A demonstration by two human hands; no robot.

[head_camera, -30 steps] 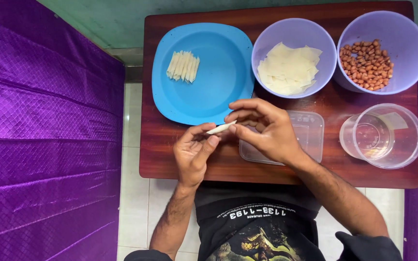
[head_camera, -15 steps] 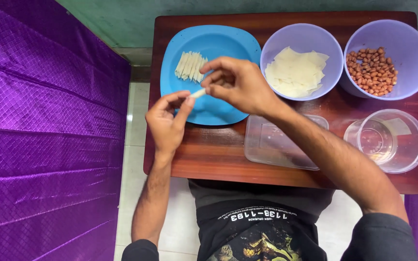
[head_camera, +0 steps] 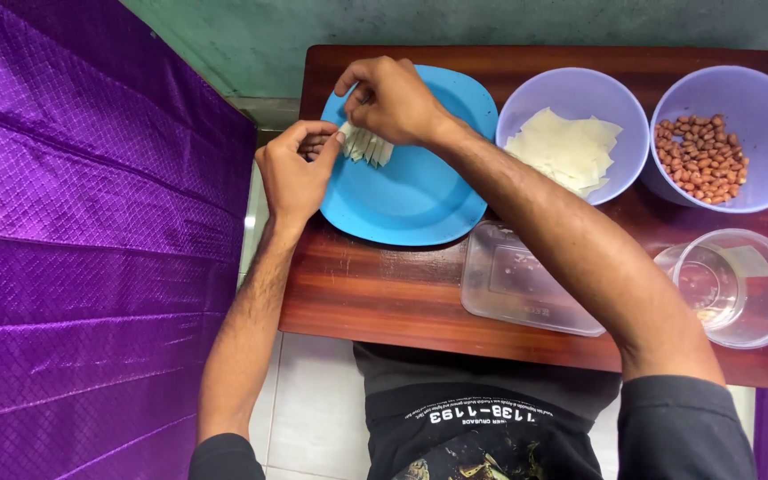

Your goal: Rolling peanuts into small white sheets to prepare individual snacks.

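Two hands are in the upper middle of the frame, the left hand (head_camera: pixel 293 173) and the right hand (head_camera: pixel 393 98). One blue plate (head_camera: pixel 420 191) sits at upper centre, holding one row of rolled white pastry sticks (head_camera: pixel 368 147); perhaps five show, the rest hidden by fingers. Two lilac bowls stand at upper right: one bowl of pastry sheets (head_camera: pixel 572 116) and one bowl of peanuts (head_camera: pixel 729 133), too many nuts to count. One clear rectangular container (head_camera: pixel 526 284) lies lower centre; one clear round tub (head_camera: pixel 740 284) at right. One wooden table (head_camera: pixel 366 298); one purple cloth (head_camera: pixel 82 240) fills the left
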